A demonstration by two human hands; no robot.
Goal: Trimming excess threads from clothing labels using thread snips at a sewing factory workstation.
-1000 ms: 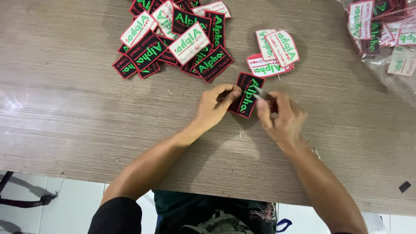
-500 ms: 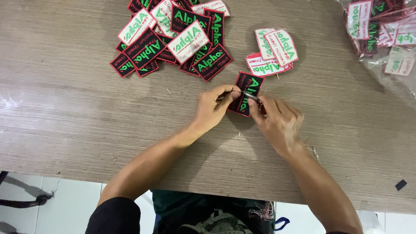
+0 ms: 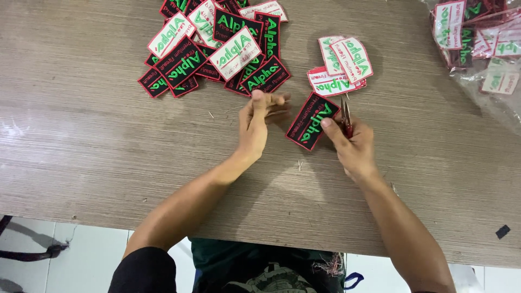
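— What does the right hand (image 3: 353, 146) have?

— It grips small red-handled thread snips (image 3: 345, 116), fingers wrapped around the handles, blades pointing away from the person. Its thumb presses on the near edge of a black embroidered patch (image 3: 316, 120) with a red border and green lettering, which lies flat on the grey wood-grain table (image 3: 81, 125).

— And the left hand (image 3: 259, 122)?

— It hovers just left of that patch with the fingers loosely spread and nothing held, its fingertips near the patch's left corner but apart from it.

— What surrounds them?

— Beyond the left hand lies a loose pile of patches (image 3: 217, 43), some black face up, some showing white backs, overlapping each other. Just beyond the snips sits a small stack of patches (image 3: 342, 68), white sides up, nearly touching the far end of the black patch. At the far right corner is a clear plastic bag of more patches (image 3: 483, 43). Short thread scraps (image 3: 299, 164) lie on the table between the forearms. Nothing covers the black patch except the thumb.
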